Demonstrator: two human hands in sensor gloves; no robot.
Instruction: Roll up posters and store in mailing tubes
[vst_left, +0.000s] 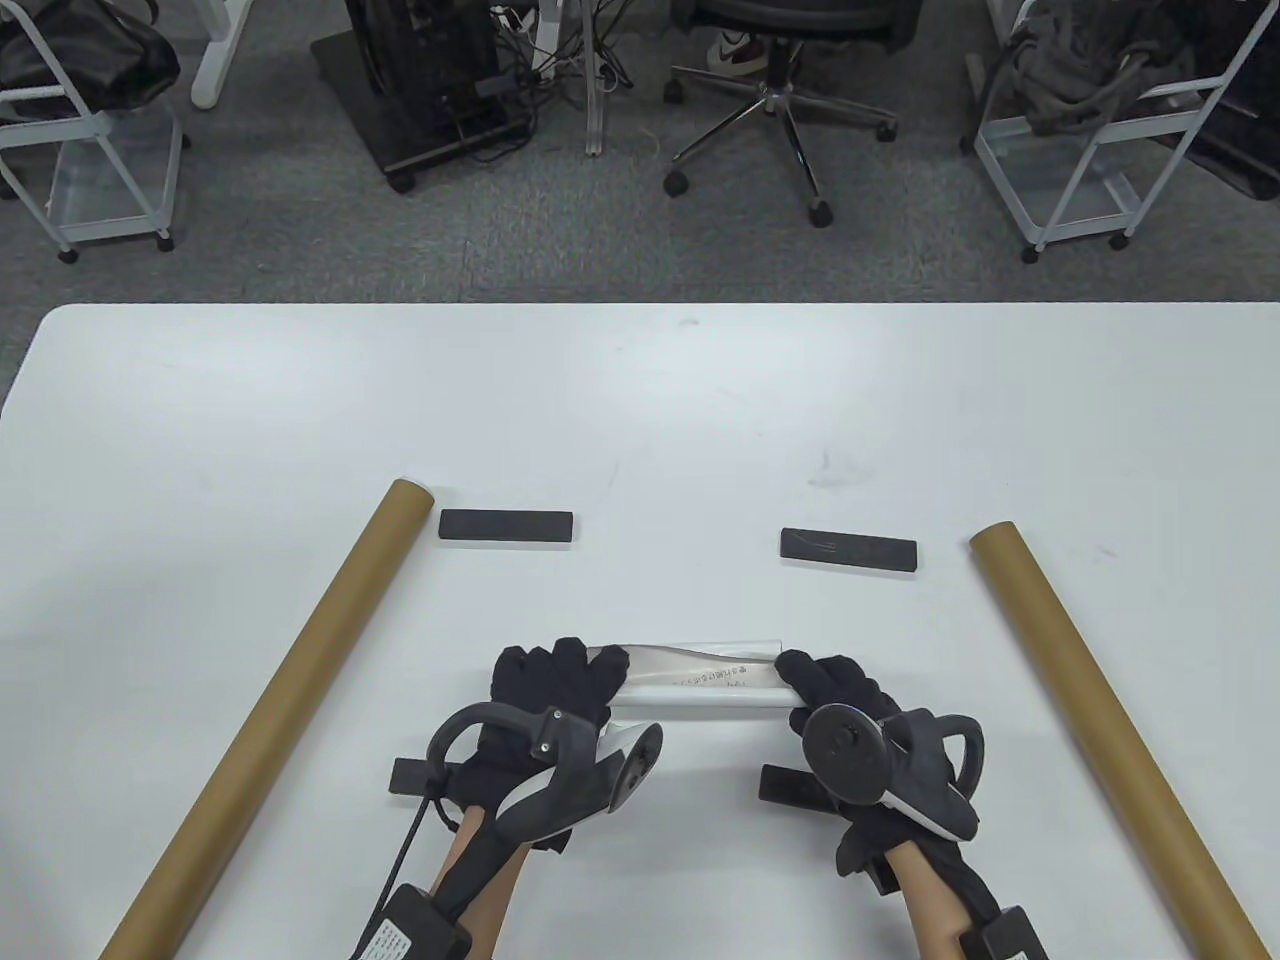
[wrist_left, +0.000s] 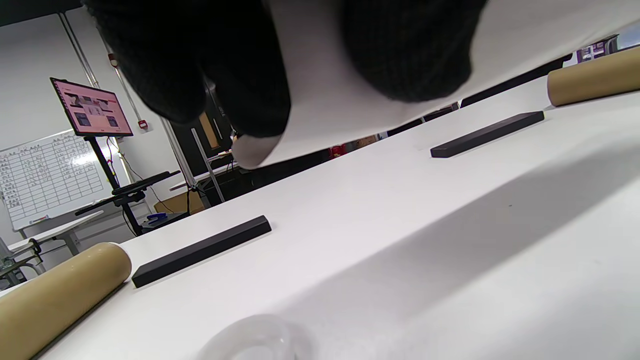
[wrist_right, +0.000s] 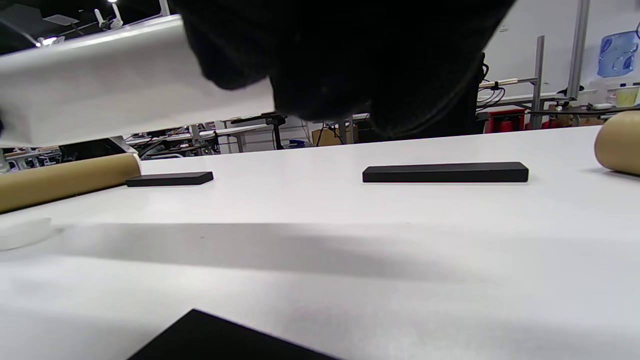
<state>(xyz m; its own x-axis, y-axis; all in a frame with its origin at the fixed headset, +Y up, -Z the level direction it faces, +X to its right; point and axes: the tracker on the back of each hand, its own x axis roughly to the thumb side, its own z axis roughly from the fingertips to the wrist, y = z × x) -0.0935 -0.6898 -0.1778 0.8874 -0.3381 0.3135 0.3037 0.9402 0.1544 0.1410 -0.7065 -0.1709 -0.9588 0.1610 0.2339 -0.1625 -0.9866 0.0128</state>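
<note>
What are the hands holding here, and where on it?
The rolled poster, lifted off the table: left hand grips its left end, right hand its right end.

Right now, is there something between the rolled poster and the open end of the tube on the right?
Nothing visible blocks it. The rolled poster is held off the table by both hands; the right tube lies apart, its open end beyond the right black bar.

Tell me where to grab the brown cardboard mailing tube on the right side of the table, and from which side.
Grip the right brown cardboard mailing tube near its far open end, coming down from above with the right hand. It lies flat and slanted, that end nearest the black flat bar, with bare table around it. Both hands now hold the rolled white poster.
</note>
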